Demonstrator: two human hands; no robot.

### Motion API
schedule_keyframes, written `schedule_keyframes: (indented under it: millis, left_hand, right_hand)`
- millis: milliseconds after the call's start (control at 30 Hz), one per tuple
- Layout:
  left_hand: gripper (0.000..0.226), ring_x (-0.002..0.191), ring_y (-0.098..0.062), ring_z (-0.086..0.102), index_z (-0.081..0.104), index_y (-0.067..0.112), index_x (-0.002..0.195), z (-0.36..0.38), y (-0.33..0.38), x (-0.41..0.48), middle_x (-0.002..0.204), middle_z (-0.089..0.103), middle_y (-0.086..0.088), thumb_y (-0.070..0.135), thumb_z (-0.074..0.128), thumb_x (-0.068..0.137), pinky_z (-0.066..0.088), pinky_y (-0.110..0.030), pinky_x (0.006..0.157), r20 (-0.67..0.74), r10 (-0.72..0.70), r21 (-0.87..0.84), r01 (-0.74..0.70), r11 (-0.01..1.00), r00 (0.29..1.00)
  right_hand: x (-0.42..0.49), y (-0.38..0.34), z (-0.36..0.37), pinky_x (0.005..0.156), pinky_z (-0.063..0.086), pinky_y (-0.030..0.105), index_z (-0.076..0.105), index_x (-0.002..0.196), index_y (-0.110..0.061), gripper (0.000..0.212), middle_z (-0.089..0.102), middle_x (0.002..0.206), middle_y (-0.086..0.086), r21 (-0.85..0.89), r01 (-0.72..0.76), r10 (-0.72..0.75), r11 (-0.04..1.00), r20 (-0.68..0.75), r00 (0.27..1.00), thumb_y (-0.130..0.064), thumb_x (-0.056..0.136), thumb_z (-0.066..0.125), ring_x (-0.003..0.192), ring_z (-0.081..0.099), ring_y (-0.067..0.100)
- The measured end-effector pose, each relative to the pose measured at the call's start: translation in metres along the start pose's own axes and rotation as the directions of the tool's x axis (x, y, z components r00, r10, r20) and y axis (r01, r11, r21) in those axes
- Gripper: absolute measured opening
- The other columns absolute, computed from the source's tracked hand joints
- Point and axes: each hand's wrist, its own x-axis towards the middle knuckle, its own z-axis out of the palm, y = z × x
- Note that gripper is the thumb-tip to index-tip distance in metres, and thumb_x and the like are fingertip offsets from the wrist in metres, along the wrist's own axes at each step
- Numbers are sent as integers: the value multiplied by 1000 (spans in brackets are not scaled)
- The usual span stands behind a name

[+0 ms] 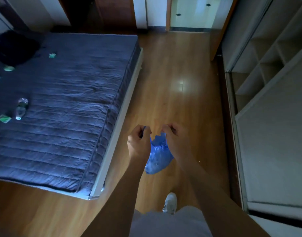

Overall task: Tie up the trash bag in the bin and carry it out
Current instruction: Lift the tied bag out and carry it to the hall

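A small blue plastic trash bag [157, 154] hangs in the air above the wooden floor, in front of me at centre frame. My left hand [139, 142] pinches one strip of the bag's top at its left side. My right hand [175, 139] pinches the other strip at the right. Both hands are closed, a short way apart, with the gathered bag mouth between them. The bag's body bulges below my hands. No bin is in view.
A bed with a dark blue quilt [64, 106] fills the left side, with a plastic bottle [21, 108] and small wrappers on it. A wardrobe with open shelves [266, 69] lines the right. Wooden floor [177, 79] runs ahead to a doorway [191, 14]. My shoe [170, 202] shows below.
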Motion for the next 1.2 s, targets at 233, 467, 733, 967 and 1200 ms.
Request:
schedule_keyframes:
  millis: [233, 467, 733, 967, 1200]
  left_hand:
    - [22, 56, -12, 49, 60, 15, 65, 65, 19, 63, 58, 53, 1, 23, 57, 84, 44, -35, 58, 62, 2, 34, -4, 999, 998]
    - [28, 51, -5, 43, 57, 19, 63, 127, 38, 150, 55, 48, 4, 16, 57, 90, 37, -17, 48, 189, 39, 19, -43, 999, 981]
    - [27, 58, -9, 44, 55, 11, 67, 182, 80, 302, 60, 47, -1, 18, 54, 93, 39, -23, 55, 292, 59, -20, -55, 998, 955]
    - [27, 64, -17, 49, 54, 8, 71, 227, 123, 413, 66, 49, -7, 20, 51, 95, 45, -32, 63, 357, 74, -40, -63, 997, 931]
    - [30, 61, -13, 43, 49, 1, 70, 277, 158, 485, 62, 43, -3, 17, 51, 96, 40, -22, 59, 363, 135, -50, -125, 991, 922]
  right_hand:
    - [78, -8, -28, 51, 40, 8, 63, 71, -8, 22, 57, 47, -16, 54, -42, 45, 998, -60, 997, -12, 92, 59, 46, 50, -4]
    - [178, -9, -33, 56, 42, 17, 65, 71, -19, 22, 58, 50, -20, 30, -77, 80, 997, -97, 992, -22, 93, 60, 50, 50, -1]
    - [335, -38, -11, 62, 44, 22, 63, 71, -22, 21, 62, 56, -23, -39, -74, 67, 997, -149, 987, -21, 92, 59, 56, 55, -3]
    - [449, -68, 4, 50, 39, 10, 61, 69, -10, 24, 54, 56, -8, -24, -37, 31, 999, -221, 975, -13, 93, 59, 48, 50, -4]
    - [545, -85, -9, 54, 42, 9, 60, 67, -18, 28, 58, 61, -7, 0, -32, 31, 999, -257, 966, -13, 94, 57, 53, 54, -5]
